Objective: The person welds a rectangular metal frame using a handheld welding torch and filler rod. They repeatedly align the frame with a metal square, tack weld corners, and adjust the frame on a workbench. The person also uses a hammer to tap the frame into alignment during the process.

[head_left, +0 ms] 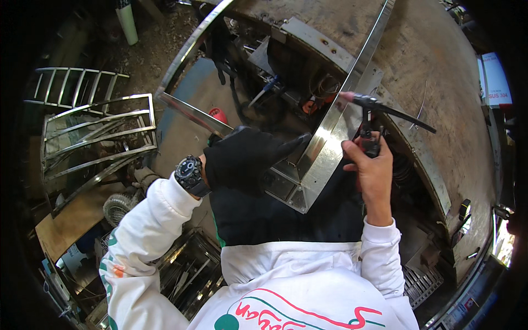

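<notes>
My left hand (239, 160), in a black glove, grips a bar of a shiny metal frame (329, 144), with one finger stretched toward its corner. The fingertips under the bar are hidden. A TIG welding torch (369, 124) is in my bare right hand (375, 179), its fingers wrapped round the handle. The torch's pink nozzle lies close to the long right-hand side of the frame; whether it touches, I cannot tell. The long back cap points away to the right. Near my lap, a triangular gusset fills the frame's near corner.
A brown metal worktable (434, 82) with a curved edge spreads beyond and to the right. Ladder-like metal frames (99, 135) stand at the left. A red round object (218, 115) lies below the frame. Metal offcuts (192, 264) lie at the lower left, by my left arm.
</notes>
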The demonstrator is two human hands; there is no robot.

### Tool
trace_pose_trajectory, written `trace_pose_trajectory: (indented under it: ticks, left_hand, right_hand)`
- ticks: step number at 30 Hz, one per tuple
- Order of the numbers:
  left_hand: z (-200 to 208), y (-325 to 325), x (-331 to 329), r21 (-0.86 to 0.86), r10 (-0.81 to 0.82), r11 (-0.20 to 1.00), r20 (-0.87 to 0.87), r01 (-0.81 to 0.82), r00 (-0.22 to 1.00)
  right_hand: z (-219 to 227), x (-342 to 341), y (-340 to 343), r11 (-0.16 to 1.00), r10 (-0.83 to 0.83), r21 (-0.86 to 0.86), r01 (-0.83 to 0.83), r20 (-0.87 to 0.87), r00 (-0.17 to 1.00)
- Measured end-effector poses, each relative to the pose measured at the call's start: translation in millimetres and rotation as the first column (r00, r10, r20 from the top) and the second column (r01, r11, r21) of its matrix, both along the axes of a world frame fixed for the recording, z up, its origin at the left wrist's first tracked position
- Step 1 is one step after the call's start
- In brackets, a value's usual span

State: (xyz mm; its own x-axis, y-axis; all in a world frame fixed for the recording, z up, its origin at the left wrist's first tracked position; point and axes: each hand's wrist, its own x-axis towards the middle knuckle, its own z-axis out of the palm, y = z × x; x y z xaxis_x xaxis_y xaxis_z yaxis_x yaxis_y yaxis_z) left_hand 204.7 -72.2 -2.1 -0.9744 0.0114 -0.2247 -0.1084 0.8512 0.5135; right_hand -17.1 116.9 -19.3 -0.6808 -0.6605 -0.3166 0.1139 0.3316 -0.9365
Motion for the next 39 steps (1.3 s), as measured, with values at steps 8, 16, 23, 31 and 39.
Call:
trace_pose_trajectory:
  ticks: [8,16,23,31,39]
  left_hand:
    - [-5.6,-6.2,15.1,-0.018,0.018,1.0,-0.347,-0.025,0.938]
    - [-27.7,-22.2,43.0,-0.248,0.199,0.933,-0.246,-0.26,0.949]
    - [-46.2,49.8,-18.5,-0.019,0.278,0.945,-0.485,-0.328,0.829]
    - [-43.7,120.8,-67.1,0.192,0.348,0.937,-0.596,-0.293,0.724]
    - [41.6,140.0,-13.8,0.464,0.398,0.882,-0.638,-0.083,0.659]
  right_hand:
    - [5.7,-3.7,6.1,0.987,-0.07,-0.133,0.086,0.119,0.99]
    - [43.2,-15.7,76.3,0.987,-0.158,-0.011,0.158,-0.161,0.974]
    - [136.4,-23.2,141.5,0.945,-0.252,0.062,0.321,-0.484,0.838]
    - [247.8,-31.1,201.8,0.941,-0.301,-0.118,0.318,-0.722,0.623]
    - [265.0,-24.2,172.4,0.964,-0.26,-0.219,0.153,-0.635,0.728]
